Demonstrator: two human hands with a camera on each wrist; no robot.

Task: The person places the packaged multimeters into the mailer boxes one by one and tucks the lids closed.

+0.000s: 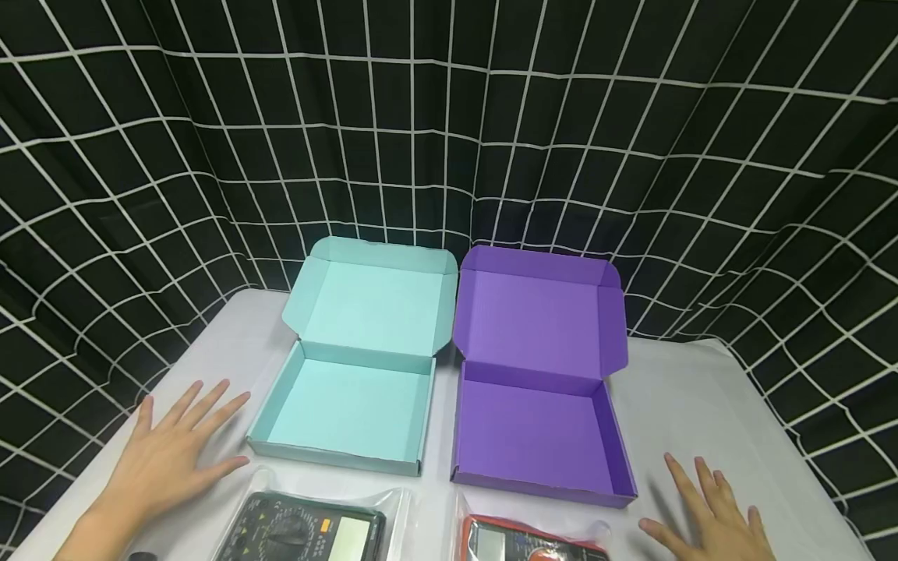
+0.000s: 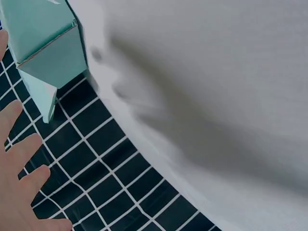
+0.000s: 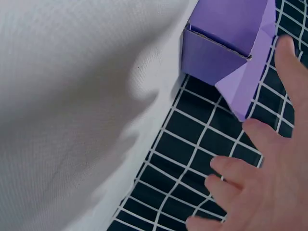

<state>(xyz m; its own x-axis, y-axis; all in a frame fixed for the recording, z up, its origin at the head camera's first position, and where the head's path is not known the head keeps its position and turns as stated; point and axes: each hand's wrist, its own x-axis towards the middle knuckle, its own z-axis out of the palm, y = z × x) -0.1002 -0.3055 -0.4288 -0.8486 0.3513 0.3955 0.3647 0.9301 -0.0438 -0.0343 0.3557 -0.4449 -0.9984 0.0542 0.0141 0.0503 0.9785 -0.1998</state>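
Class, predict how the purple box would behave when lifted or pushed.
The purple box is probably light: empty, with thin, cardboard-like walls. Its lid, open on a fold, may swing when lifted. Wide and low, the box should slide rather than tip.

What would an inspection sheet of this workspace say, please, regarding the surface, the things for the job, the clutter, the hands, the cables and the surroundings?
Surface: white table.
Job's things: teal box and purple box side by side, lids raised; nearer the person, a dark green multimeter and a red multimeter, each in clear plastic, cut off by the frame.
Clutter: small dark object at the bottom edge, too cut off to identify.
Hands: left hand and right hand both have fingers spread, holding nothing.
Cables: nothing seen.
Surroundings: black cloth with white grid lines, behind the table and at both sides.
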